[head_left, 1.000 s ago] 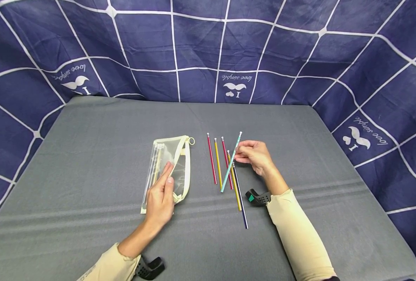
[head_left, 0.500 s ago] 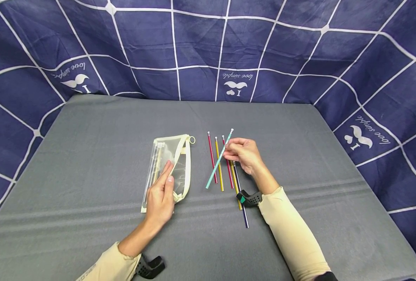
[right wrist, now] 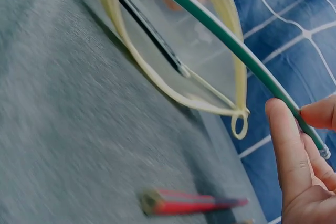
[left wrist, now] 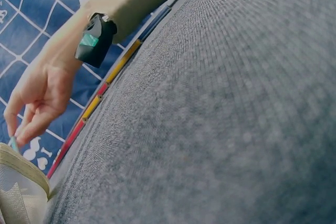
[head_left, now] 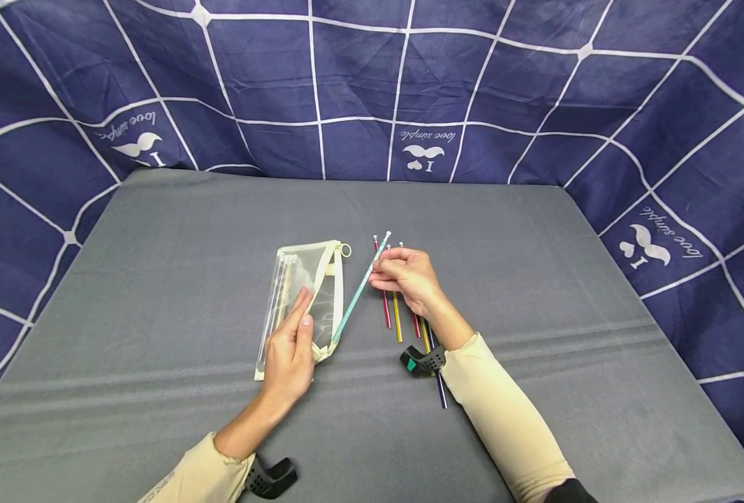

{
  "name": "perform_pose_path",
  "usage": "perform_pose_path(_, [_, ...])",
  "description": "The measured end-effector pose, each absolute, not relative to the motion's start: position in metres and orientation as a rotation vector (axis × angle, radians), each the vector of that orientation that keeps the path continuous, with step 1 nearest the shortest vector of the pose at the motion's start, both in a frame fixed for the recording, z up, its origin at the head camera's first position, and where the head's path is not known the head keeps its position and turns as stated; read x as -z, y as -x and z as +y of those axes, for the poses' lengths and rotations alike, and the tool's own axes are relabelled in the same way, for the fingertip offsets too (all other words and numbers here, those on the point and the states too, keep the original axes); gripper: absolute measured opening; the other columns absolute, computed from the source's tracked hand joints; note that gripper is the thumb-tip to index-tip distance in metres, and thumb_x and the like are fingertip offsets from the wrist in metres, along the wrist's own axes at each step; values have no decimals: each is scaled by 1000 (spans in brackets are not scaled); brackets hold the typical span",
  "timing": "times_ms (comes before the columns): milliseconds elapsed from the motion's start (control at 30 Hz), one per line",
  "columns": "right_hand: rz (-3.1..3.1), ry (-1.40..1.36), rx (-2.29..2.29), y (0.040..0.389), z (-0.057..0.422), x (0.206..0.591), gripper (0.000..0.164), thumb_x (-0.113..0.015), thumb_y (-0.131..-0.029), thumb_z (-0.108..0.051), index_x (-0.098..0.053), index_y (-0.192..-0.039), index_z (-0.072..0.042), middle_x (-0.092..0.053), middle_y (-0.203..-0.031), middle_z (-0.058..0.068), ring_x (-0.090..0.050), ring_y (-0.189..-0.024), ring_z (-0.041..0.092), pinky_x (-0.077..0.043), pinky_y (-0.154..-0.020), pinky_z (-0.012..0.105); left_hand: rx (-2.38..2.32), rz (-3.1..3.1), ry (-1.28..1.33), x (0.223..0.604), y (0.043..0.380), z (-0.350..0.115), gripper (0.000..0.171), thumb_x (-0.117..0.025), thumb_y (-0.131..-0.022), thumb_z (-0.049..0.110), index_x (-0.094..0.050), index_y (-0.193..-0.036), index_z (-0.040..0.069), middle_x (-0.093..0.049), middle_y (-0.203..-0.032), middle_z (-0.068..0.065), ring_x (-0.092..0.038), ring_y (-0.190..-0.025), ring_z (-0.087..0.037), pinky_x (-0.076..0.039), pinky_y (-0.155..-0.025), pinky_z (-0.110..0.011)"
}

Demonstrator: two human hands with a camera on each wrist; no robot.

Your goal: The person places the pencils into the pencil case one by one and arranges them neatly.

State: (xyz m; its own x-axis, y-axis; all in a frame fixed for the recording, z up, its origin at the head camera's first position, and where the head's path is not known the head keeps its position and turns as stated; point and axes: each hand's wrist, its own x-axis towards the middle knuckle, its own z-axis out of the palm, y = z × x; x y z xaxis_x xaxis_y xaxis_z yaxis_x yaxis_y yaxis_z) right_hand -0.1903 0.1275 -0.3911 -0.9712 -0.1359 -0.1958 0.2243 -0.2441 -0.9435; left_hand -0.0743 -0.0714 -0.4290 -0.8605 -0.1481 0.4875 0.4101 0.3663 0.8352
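Note:
My left hand [head_left: 290,356] holds a clear pencil case [head_left: 339,279] with cream edging, its mouth parted toward the right. Slim pencils [head_left: 281,286] show through its clear side, and a dark pencil [right wrist: 149,30] lies inside in the right wrist view. Between thumb and fingers, my right hand [head_left: 409,279] pinches a teal pencil [head_left: 360,286] near its eraser end. That pencil slants down to the left, its lower end overlapping the case's mouth at the near corner. In the right wrist view it crosses the parted opening.
Under and beside my right hand lie a red pencil [head_left: 387,314], a yellow pencil [head_left: 398,325] and several more, including a navy pencil [head_left: 441,391]. They rest on a grey padded surface [head_left: 189,279]. A blue checked cloth [head_left: 353,84] hangs behind it.
My right hand has carried the teal pencil leftward from over the other pencils to the pencil case's mouth. My left hand and the case have stayed in place.

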Motion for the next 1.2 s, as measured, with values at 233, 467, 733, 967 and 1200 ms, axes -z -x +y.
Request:
perform_pose_path(233, [1735,-77,2262,184,109,397,15,-57,-84,18,-60,-87,3,-69,-72,11,-70,-62,18,-60,-63,31,1514,-2144,235,429,75,-73,35,-50,-100,-1,-57,-133,-8,-53,-140,-21,-50,-129,-35,-30,-111,-18])
perform_pose_path(467, [1742,-21,2182,180,90,399,14,-56,-84,17,-60,-89,5,-69,-72,11,-69,-61,16,-59,-61,28,1513,-2180,219,429,74,-74,35,-48,-101,2,-57,-134,-6,-52,-141,-19,-49,-130,-33,-30,-111,-19])
perform_pose_path(733, [1760,-14,2100,178,74,400,15,-57,-87,15,-61,-102,16,-68,-74,11,-70,-64,15,-59,-64,26,1530,-2180,234,429,74,-74,35,-48,-101,2,-56,-135,-7,-51,-142,-21,-49,-130,-34,-29,-111,-18])
perform_pose_path(967, [1773,-12,2060,175,67,403,21,-59,-87,15,-60,-108,19,-68,-75,11,-69,-64,15,-59,-65,26,1503,-2187,243,429,75,-74,36,-48,-101,2,-56,-135,-7,-52,-141,-21,-50,-129,-34,-29,-110,-16])
perform_pose_path(1200, [1774,31,2003,172,63,400,24,-60,-88,15,-59,-111,20,-71,-82,15,-70,-65,16,-60,-68,29,1505,-2184,249,430,75,-75,35,-48,-101,2,-56,-134,-8,-52,-141,-22,-50,-129,-35,-29,-110,-15])
